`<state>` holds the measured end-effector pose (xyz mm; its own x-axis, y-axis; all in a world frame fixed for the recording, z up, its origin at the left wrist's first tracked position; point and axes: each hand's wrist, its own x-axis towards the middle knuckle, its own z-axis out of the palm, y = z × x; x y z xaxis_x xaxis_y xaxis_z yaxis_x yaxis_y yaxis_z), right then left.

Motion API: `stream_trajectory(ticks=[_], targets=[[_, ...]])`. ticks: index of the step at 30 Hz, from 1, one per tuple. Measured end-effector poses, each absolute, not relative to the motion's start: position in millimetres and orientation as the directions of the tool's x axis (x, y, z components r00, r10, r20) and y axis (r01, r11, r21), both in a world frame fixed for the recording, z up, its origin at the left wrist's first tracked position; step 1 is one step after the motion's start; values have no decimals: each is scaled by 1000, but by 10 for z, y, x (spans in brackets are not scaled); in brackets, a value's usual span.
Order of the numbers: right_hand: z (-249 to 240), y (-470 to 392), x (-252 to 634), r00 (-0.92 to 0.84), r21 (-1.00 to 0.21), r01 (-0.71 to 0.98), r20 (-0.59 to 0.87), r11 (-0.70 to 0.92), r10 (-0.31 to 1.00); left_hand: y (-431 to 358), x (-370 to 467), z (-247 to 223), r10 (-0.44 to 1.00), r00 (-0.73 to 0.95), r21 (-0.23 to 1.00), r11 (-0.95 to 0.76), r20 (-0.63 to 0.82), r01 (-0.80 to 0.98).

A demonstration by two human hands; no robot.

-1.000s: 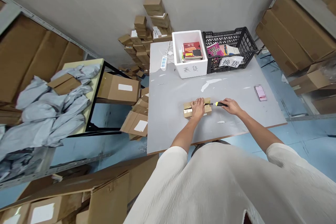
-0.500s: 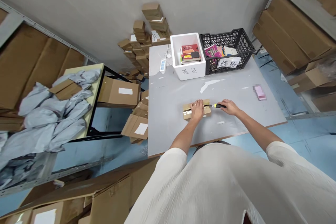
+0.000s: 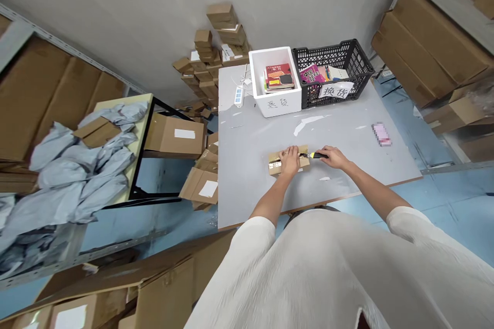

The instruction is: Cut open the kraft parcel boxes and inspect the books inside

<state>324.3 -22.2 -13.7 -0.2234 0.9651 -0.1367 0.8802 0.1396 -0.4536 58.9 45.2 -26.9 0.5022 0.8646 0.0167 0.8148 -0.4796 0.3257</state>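
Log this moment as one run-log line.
left hand: on box | right hand: grip shut on cutter | cutter: tip at box's right end | white bin, black crate: books inside

You have bare tabletop (image 3: 247,164) to the left of the carton (image 3: 304,163) and a strip between it and 2 containers, the white box (image 3: 276,108) and black crate (image 3: 335,87), whose raised walls stand side by side across the far part. The power strip (image 3: 239,96) and its cord take up the far left; the pink blurred item (image 3: 382,134) lies flat at your right, with open surface around it.
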Motion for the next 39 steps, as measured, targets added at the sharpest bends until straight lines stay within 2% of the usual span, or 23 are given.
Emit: stream_trajectory(ticks=[5, 21, 24, 29, 35, 39], targets=[[-181, -244, 3242, -190, -418, 900, -111, 127, 975, 452, 593, -288, 871, 491, 317, -470, 15, 824], [-197, -298, 3368, -148, -451, 887, -73, 99, 986, 445, 595, -276, 880, 475, 331, -449, 3, 830], [-206, -281, 3322, -143, -428, 898, -71, 99, 987, 438, 602, -264, 882, 471, 328, -444, -5, 834], [-172, -233, 3265, -178, -371, 919, -89, 133, 980, 421, 605, -292, 883, 469, 330, -442, 0, 834], [-154, -208, 3372, -207, -383, 911, -106, 153, 973, 411, 598, -332, 880, 475, 320, -447, -8, 835], [-132, -188, 3625, -79, -415, 909, -63, 45, 995, 385, 583, -307, 878, 479, 328, -449, -10, 831]])
